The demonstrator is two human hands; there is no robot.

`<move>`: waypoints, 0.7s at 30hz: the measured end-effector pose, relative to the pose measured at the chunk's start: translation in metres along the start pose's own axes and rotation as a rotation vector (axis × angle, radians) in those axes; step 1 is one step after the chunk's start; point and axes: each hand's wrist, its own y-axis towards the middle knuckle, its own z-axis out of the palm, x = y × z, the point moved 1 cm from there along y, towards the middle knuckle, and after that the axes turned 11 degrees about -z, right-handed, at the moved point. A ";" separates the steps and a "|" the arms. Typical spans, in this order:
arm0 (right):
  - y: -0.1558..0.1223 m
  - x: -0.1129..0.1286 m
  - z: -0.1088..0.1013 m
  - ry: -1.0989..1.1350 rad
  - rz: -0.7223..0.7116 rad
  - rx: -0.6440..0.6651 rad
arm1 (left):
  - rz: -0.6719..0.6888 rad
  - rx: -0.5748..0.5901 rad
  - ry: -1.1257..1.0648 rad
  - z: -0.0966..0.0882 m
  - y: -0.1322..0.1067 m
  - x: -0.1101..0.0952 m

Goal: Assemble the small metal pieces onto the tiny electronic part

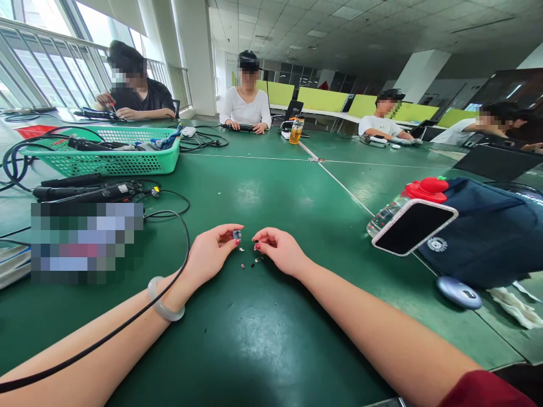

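Between thumb and fingertips, my left hand [215,249] pinches a small circuit board [237,234] just above the green table [254,339]. Facing it, my right hand [280,250] has its fingers pinched round a tiny dark piece [256,244], too small to name. A short gap separates the two hands. On the tabletop between them lie several tiny parts: a whitish bit [241,249], a reddish bit [242,265] and a small pale strip [259,260] with a dark bit by it. A black cable [139,308] passes across my left forearm.
At the left are a green plastic basket [106,167] of cables and a black tool-like device [93,192]. A phone [413,227], a bottle with a red lid [388,217], a dark bag [470,237] and a purple rounded case [459,292] are on the right. Several people sit across the table.
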 end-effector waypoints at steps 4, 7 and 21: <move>0.001 -0.001 0.000 0.093 0.047 -0.028 | -0.015 0.020 -0.014 0.001 0.002 0.002; 0.001 0.000 -0.001 0.133 0.031 -0.058 | -0.098 0.205 -0.126 0.007 -0.003 -0.001; -0.002 0.005 0.000 -0.049 -0.040 -0.035 | 0.149 0.100 0.267 0.004 -0.012 -0.012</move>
